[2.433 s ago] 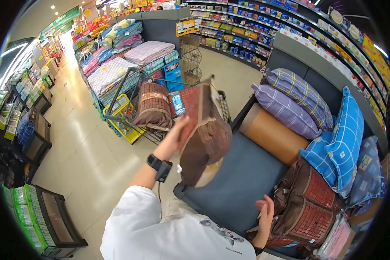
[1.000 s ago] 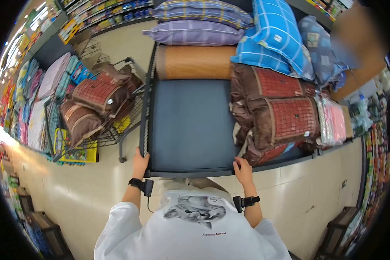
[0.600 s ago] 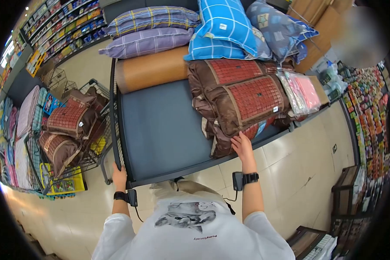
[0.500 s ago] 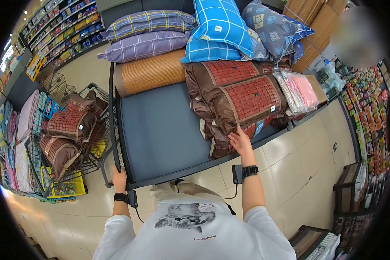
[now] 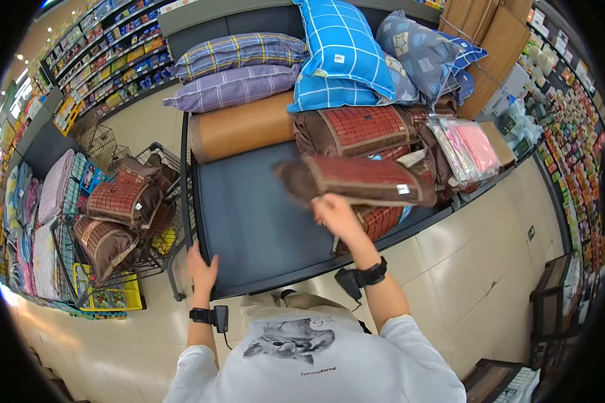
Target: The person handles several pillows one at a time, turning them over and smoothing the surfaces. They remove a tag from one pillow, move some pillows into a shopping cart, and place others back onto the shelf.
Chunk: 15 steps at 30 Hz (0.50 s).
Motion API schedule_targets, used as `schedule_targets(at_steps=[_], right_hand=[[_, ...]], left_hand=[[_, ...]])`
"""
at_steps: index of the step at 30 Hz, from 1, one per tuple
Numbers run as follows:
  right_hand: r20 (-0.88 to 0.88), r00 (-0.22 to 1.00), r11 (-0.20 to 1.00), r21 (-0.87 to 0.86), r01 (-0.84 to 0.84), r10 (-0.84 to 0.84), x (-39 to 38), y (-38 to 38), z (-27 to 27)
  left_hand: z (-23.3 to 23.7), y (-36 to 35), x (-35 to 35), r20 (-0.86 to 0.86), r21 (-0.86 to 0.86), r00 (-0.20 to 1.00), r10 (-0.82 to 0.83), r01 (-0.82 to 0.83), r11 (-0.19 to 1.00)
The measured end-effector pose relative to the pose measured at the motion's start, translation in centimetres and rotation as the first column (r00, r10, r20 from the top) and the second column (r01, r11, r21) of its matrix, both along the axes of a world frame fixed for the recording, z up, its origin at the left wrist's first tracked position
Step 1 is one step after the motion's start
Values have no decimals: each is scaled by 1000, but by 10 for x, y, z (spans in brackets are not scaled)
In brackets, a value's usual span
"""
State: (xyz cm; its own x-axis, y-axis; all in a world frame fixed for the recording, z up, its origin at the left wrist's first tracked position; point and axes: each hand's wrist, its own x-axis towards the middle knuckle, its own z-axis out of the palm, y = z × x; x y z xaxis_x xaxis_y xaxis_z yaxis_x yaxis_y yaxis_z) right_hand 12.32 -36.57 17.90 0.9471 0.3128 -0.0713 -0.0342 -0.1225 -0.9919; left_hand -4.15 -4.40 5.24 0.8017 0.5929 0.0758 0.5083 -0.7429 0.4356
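Observation:
My right hand (image 5: 337, 213) grips the near edge of a brown pillow (image 5: 370, 181) with a red woven-mat panel and a white tag. The pillow is lifted and tilted, its left end smeared by motion. Beneath and behind it lie more brown pillows, one of them a red-panelled pillow (image 5: 366, 129) and another partly hidden pillow (image 5: 383, 219). My left hand (image 5: 202, 267) is at the left front corner of the dark display table (image 5: 249, 215), fingers stretched and thumb apart, holding nothing.
Along the back are a rolled tan mat (image 5: 245, 126), purple plaid pillows (image 5: 235, 87) and blue checked pillows (image 5: 343, 57). Plastic-packed pink goods (image 5: 470, 149) lie at the right. A wire cart (image 5: 175, 221) with more brown pillows (image 5: 124, 195) stands left.
My right hand has raised the top brown pillow off the stack and moved it left. My left hand has opened from the table's edge. The view has shifted slightly.

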Motion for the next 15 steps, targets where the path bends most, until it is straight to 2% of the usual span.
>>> schedule_targets(at_steps=[1,2,3,4,5,6,8,9,10,11,12,13,15], right_hand=[[17,989,989,-16,-144,145,-16,11,13],[33,956,957,-36,-289,290,-32,20,24],[65,911,913,9,-408,406,-47,28,36],[100,852,852,50,-521,514,-59,33,50],[189,787,802,-12,-597,588,-66,35,64],[269,709,748,-78,-659,652,-72,37,76],[269,709,744,-45,-667,652,-75,33,90],[203,771,763,134,-633,604,-72,29,96],[121,816,762,302,-572,565,-68,25,99],[18,834,771,372,-517,551,-63,25,95],[49,833,759,385,-524,550,-56,20,91],[67,845,768,383,-513,531,-52,16,88],[88,853,774,380,-506,515,-47,10,79]], left_hand=[[5,-9,9,132,-172,983,-125,147,974],[10,-17,17,282,-315,935,-217,303,899],[20,-27,23,283,-312,936,-210,297,902],[36,-37,24,373,-343,884,-281,413,844],[51,-42,21,460,-359,819,-343,525,772],[68,-43,15,455,-356,822,-342,520,776],[94,-39,4,596,-249,701,-391,624,740],[97,-31,0,652,-200,643,-401,657,727],[101,-26,-4,650,-197,646,-401,653,731],[106,-22,-10,640,-339,729,-242,551,763],[116,-21,-16,605,-473,792,-79,437,765],[144,-33,-13,628,-356,772,-98,397,846],[170,-31,-10,633,-322,761,-141,424,847]])
